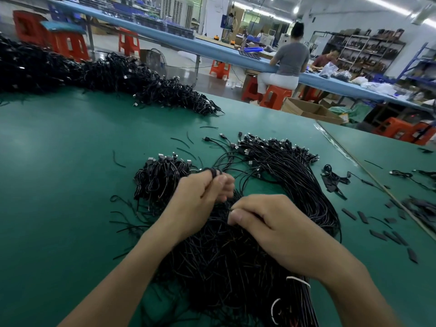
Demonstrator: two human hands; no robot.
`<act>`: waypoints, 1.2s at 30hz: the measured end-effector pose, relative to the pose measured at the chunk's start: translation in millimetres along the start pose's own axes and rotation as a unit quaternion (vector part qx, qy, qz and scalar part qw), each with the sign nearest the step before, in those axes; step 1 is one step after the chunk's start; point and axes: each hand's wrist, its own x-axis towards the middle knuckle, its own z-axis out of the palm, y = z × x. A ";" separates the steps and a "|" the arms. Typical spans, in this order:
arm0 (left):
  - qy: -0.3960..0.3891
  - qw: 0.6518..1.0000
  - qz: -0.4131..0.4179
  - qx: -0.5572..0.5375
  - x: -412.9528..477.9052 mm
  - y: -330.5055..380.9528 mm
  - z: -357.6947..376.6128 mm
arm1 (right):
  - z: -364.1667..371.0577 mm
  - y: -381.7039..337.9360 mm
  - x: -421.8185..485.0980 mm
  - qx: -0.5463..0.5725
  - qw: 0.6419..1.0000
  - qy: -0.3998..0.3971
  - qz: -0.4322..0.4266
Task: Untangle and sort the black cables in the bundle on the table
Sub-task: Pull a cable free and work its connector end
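A big bundle of black cables [295, 185] lies on the green table [59, 173], its plug ends fanned out at the far side and its near end tied with a white band [298, 280]. My left hand [200, 199] is over the tangle and grips a few cable loops, which curl over its fingers. My right hand [271, 223] sits just to the right, thumb and finger pinching a thin cable strand. A smaller heap of cables [160, 180] with plugs lies to the left of my hands.
A long pile of black cables [106, 74] runs across the far left of the table. Loose black ties [181, 142] and flat black pieces [377, 234] are scattered around. A wooden strip [368, 171] divides the table on the right. People sit at a blue bench beyond.
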 end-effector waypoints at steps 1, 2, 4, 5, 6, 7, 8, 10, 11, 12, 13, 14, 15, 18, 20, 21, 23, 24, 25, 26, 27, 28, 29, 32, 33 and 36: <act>-0.039 0.999 0.000 0.024 -2.3 3.9 1.1 | -2.0 0.5 0.8 0.000 1.000 0.022 -0.009; -0.081 0.996 -0.006 0.025 -4.4 7.9 2.7 | -3.8 1.6 1.2 0.002 0.999 0.043 -0.021; -0.156 0.983 -0.063 -0.071 -8.2 17.5 4.5 | -6.8 4.9 3.0 0.015 0.994 0.098 -0.036; -0.177 0.972 -0.097 -0.118 -9.4 20.6 3.4 | -8.3 7.4 4.1 0.026 0.990 0.134 -0.034; -0.188 0.964 -0.122 -0.142 -9.6 22.4 1.6 | -9.2 10.2 4.9 0.041 0.985 0.167 -0.026; -0.196 0.959 -0.135 -0.151 -10.0 23.9 0.4 | -9.6 13.0 5.6 0.063 0.979 0.192 -0.014; -0.208 0.955 -0.138 -0.161 -10.0 24.2 -0.8 | -9.6 15.7 6.1 0.092 0.975 0.201 0.000; -0.231 0.944 -0.131 -0.198 -10.2 23.5 -2.5 | -8.9 20.7 6.8 0.140 0.975 0.168 0.024; -0.238 0.937 -0.132 -0.218 -10.6 23.5 -3.9 | -8.2 22.6 6.7 0.158 0.977 0.137 0.029; -0.244 0.932 -0.134 -0.234 -10.9 22.9 -5.1 | -7.2 24.5 6.1 0.179 0.978 0.106 0.033; -0.248 0.928 -0.134 -0.243 -11.0 22.4 -6.0 | -6.0 25.9 5.4 0.206 0.975 0.077 0.035; -0.249 0.927 -0.134 -0.248 -10.6 21.8 -6.5 | -5.2 26.7 4.5 0.233 0.970 0.052 0.035; -0.247 0.926 -0.136 -0.253 -10.1 21.4 -6.9 | -4.4 27.0 4.0 0.253 0.966 0.036 0.033; -0.230 0.920 -0.143 -0.284 -9.2 19.4 -6.6 | -4.0 25.7 5.2 0.236 0.970 0.045 0.028; -0.231 0.913 -0.142 -0.303 -9.2 18.2 -6.4 | -4.8 22.4 7.4 0.208 0.977 0.048 0.016; -0.232 0.913 -0.141 -0.305 -9.4 17.9 -6.6 | -5.4 21.2 8.2 0.202 0.978 0.044 0.009; -0.238 0.916 -0.137 -0.293 -9.1 18.1 -7.6 | -6.5 20.3 8.5 0.197 0.980 0.031 -0.003; -0.243 0.917 -0.136 -0.286 -9.0 18.6 -8.2 | -6.8 19.8 8.5 0.196 0.980 0.023 -0.008; -0.249 0.916 -0.136 -0.283 -9.0 18.9 -8.7 | -6.7 19.5 8.3 0.193 0.981 0.016 -0.012; -0.254 0.914 -0.138 -0.284 -8.8 19.1 -8.9 | -6.9 19.4 8.3 0.186 0.982 0.012 -0.012; -0.258 0.912 -0.142 -0.286 -8.6 19.6 -9.0 | -7.2 19.5 8.2 0.173 0.985 0.013 -0.010; -0.260 0.911 -0.144 -0.285 -8.8 20.0 -8.7 | -7.8 19.1 8.2 0.159 0.987 0.021 -0.008; -0.262 0.911 -0.146 -0.282 -8.9 20.0 -8.5 | -8.5 18.5 8.3 0.144 0.989 0.031 -0.008; -0.251 0.921 -0.159 -0.252 -8.8 20.7 -6.4 | -10.0 17.6 8.0 0.095 0.994 0.047 -0.017; -0.243 0.931 -0.157 -0.222 -8.8 21.1 -6.4 | -9.7 17.5 8.1 0.076 0.996 0.050 -0.020; -0.195 0.965 -0.145 -0.102 -6.7 17.9 -4.6 | -2.8 17.4 9.3 0.049 0.997 0.053 -0.025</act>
